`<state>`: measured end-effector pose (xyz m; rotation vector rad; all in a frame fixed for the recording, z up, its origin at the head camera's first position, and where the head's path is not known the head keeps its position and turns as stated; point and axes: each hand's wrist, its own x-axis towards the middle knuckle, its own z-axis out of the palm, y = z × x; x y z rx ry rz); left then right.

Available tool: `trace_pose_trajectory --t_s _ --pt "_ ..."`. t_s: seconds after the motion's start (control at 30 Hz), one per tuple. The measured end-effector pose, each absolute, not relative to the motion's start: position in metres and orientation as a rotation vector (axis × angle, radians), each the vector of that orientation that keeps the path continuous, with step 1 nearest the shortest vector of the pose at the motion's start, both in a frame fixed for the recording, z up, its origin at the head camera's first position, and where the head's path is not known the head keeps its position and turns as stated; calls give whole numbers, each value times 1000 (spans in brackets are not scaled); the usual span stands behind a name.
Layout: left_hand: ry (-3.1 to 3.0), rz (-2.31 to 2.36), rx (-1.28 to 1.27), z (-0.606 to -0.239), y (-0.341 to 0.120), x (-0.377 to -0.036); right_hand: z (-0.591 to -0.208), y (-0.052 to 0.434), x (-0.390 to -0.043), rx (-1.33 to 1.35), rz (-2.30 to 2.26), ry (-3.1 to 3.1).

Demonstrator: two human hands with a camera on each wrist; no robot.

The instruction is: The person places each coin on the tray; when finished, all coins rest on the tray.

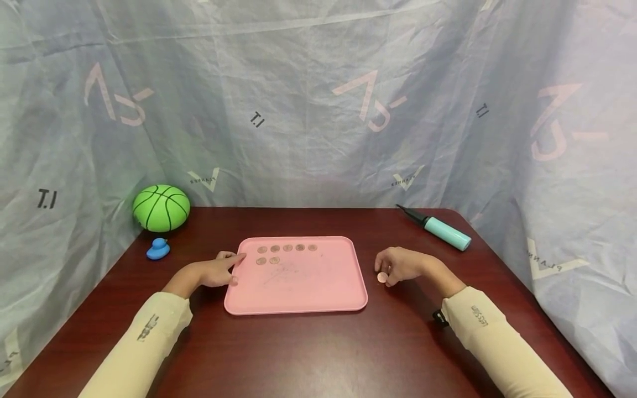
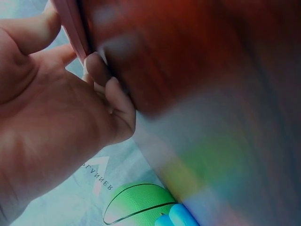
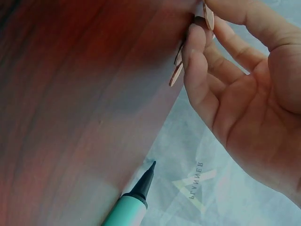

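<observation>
A pink tray (image 1: pixel 298 303) lies on the table with several coins (image 1: pixel 287 248) in an upper row and two coins (image 1: pixel 267 260) below. My left hand (image 1: pixel 217 271) holds the tray's left rim, index finger and thumb over it. In the left wrist view the other fingers (image 2: pixel 120 101) curl beneath the tray edge (image 2: pixel 73 26). Right of the tray, my right hand (image 1: pixel 402 264) pinches a coin (image 1: pixel 381 277), close over the table. Copper-coloured discs (image 3: pixel 176 74) show beside its curled fingertips in the right wrist view.
A green ball (image 1: pixel 161 208) and a blue toy duck (image 1: pixel 158 249) sit at the table's left side. A turquoise hand pump (image 1: pixel 448 232) with a black nozzle lies at the back right. Grey printed cloth (image 1: pixel 308 138) hangs behind the dark red table (image 1: pixel 318 354).
</observation>
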<state>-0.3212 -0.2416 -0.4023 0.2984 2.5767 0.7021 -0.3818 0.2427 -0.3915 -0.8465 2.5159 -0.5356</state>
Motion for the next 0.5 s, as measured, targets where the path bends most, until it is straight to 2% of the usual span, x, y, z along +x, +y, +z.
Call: trace_pose_trajectory --t_s 0.5 --pt "2577 707 291 -404 -241 -320 -395 235 -379 -943 -534 2498"
